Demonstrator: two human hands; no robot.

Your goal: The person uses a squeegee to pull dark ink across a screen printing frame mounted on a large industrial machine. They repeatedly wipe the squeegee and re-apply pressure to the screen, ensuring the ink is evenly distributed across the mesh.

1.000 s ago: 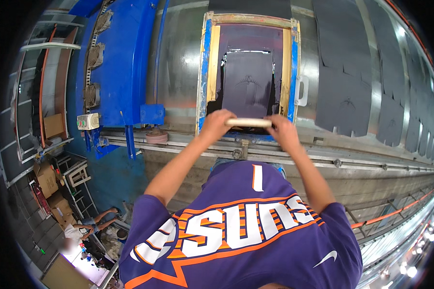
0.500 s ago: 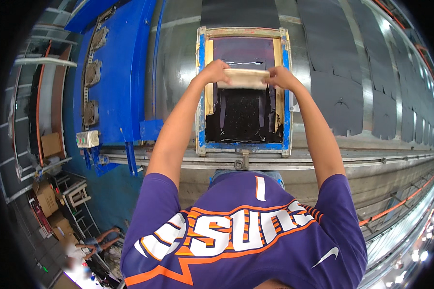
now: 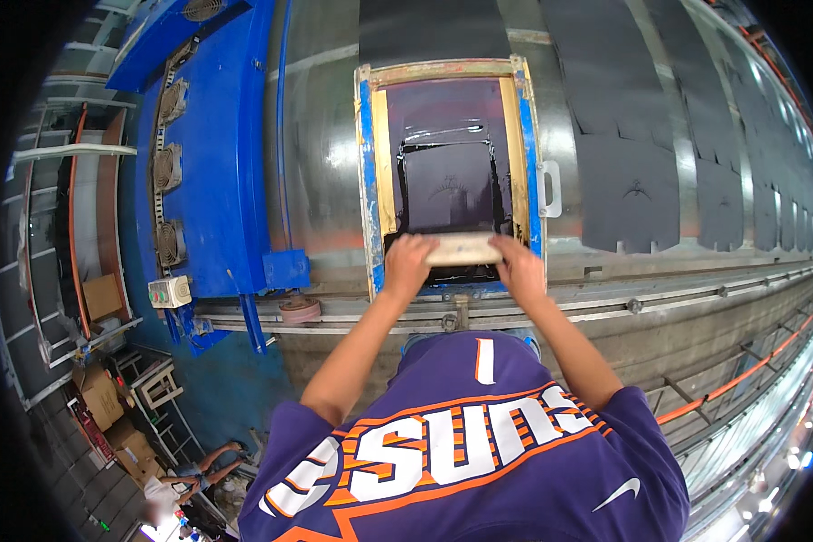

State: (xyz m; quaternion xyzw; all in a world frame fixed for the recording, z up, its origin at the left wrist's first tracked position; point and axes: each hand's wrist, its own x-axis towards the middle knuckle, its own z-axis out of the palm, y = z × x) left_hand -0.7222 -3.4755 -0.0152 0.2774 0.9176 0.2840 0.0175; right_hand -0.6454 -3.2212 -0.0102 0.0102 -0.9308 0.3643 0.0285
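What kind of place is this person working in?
Probably a screen-printing workshop. Both hands, left hand and right hand, grip a wooden squeegee on a blue-framed printing screen, with dark cut fabric pieces laid along a long metal table.

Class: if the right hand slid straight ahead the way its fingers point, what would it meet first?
Likely the dark inked mesh inside the blue-edged wooden screen frame; the right hand grips the pale wooden squeegee.
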